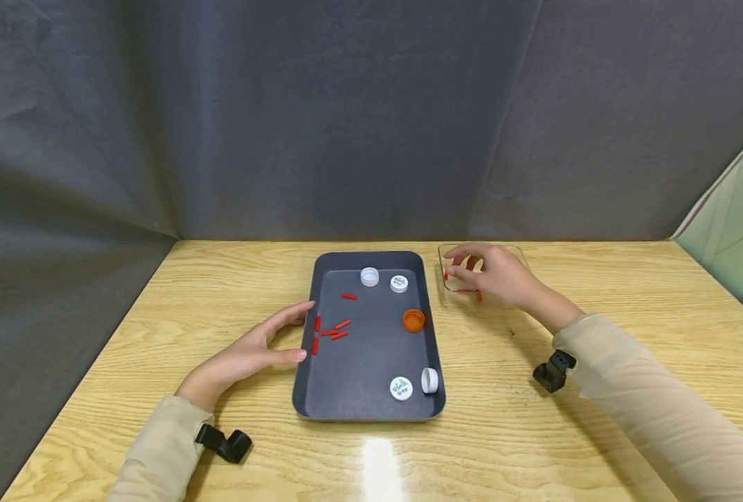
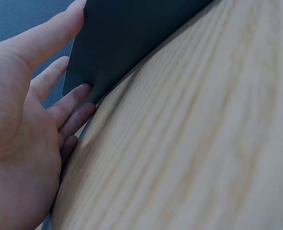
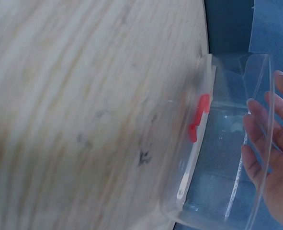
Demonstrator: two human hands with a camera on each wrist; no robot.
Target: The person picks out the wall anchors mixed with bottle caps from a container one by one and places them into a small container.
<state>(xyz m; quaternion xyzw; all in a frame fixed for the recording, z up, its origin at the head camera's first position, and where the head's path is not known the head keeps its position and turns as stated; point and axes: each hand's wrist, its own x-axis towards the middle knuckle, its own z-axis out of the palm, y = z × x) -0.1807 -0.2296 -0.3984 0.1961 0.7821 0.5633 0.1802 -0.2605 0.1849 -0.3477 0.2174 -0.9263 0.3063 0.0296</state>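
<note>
My left hand [image 1: 252, 348] rests at the left rim of a dark grey tray [image 1: 365, 411], thumb and fingers spread and fingertips against its side. In the left wrist view, the tray's outer wall [image 2: 117, 43] meets those fingertips. My right hand [image 1: 493, 270] hovers over a clear plastic box [image 3: 218, 191], fingers loosely bent and parted, reaching past its rim. Short red sticks [image 3: 201, 110] lie at the bottom of the box. Another red stick [image 1: 446, 275] shows just below the right thumb tip. Several red sticks [image 1: 330, 332] lie in the tray's left part.
Along the tray's right side are white caps [image 1: 369, 277], two lids with green print [image 1: 401, 388], and an orange cap [image 1: 413, 321]. One white cap [image 1: 430, 381] stands on edge against the wall. A grey curtain [image 1: 346, 125] closes the wooden table's [image 1: 534, 432] back.
</note>
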